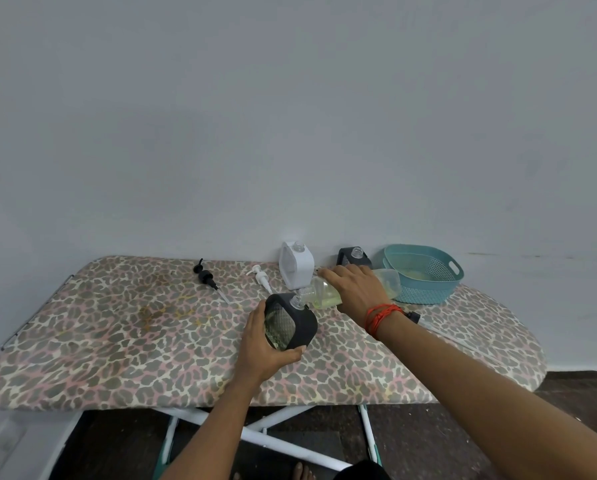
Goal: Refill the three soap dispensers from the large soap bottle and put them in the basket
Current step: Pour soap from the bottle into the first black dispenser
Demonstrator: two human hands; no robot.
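My left hand (260, 344) grips a black soap dispenser (292, 322) with a clear ribbed window, tilted on the board with its open neck up. My right hand (354, 289) holds the large clear soap bottle (387, 280) tipped on its side, its mouth at the dispenser's neck, yellowish soap inside. A white dispenser (296, 265) and a second black dispenser (354, 258) stand uncapped by the wall. The teal basket (425, 273) sits at the right.
The leopard-print ironing board (117, 341) stands against a grey wall. A black pump (207, 277) and a white pump (261, 277) lie loose on it at the back. Another pump (415, 317) lies behind my right wrist. Bare feet show below the board.
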